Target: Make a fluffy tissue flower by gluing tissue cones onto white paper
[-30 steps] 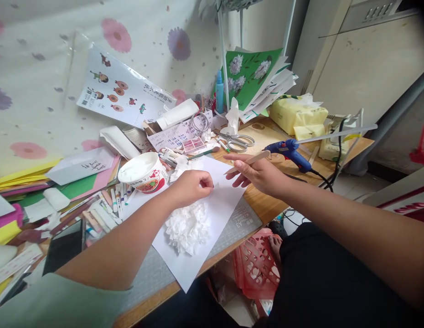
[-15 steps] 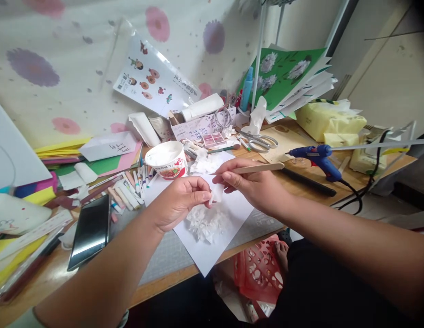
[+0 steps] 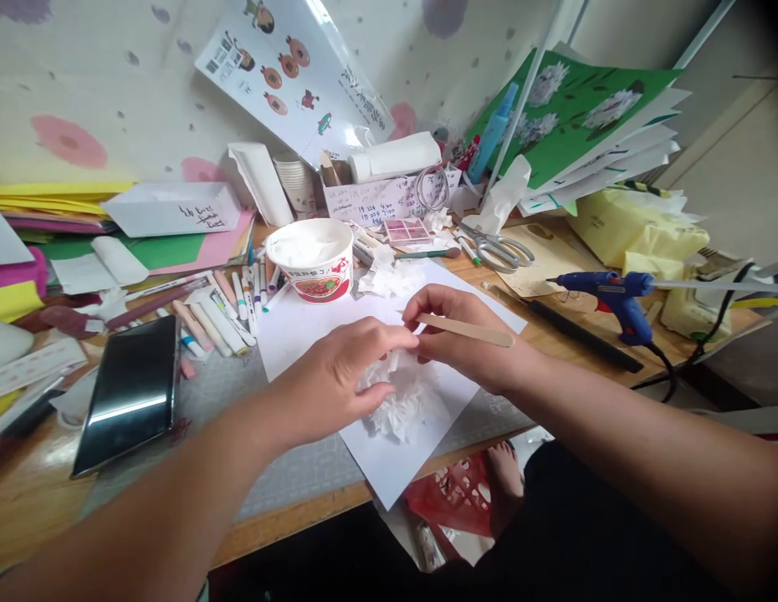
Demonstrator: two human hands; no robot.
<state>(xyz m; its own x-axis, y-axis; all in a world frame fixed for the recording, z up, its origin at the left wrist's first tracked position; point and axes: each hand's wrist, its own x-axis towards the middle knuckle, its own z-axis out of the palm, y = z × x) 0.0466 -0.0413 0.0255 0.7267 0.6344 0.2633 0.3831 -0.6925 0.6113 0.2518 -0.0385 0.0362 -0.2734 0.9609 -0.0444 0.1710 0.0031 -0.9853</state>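
Observation:
My left hand [image 3: 342, 376] hovers over a clump of white crumpled tissue [image 3: 407, 405] that lies on a white paper sheet [image 3: 301, 330]. Its fingers are pinched at the top of the clump, next to my right hand. My right hand [image 3: 455, 334] grips a flat wooden stick [image 3: 468, 329] that points right, its fingertips meeting the left fingers over the tissue. What the left fingers pinch is too small to name.
A white paper bowl [image 3: 310, 257] stands behind the sheet beside several markers [image 3: 229, 305]. A dark phone [image 3: 130, 391] lies at the left. Scissors [image 3: 495, 245] and a blue glue gun [image 3: 608, 293] lie at the right. Coloured paper stacks [image 3: 81, 242] sit at far left. A red basket [image 3: 455, 497] is under the desk.
Both hands have dropped onto the tissue clump, fingers meeting above it. The small tissue piece held up before is no longer raised. The camera has tilted down and moved closer.

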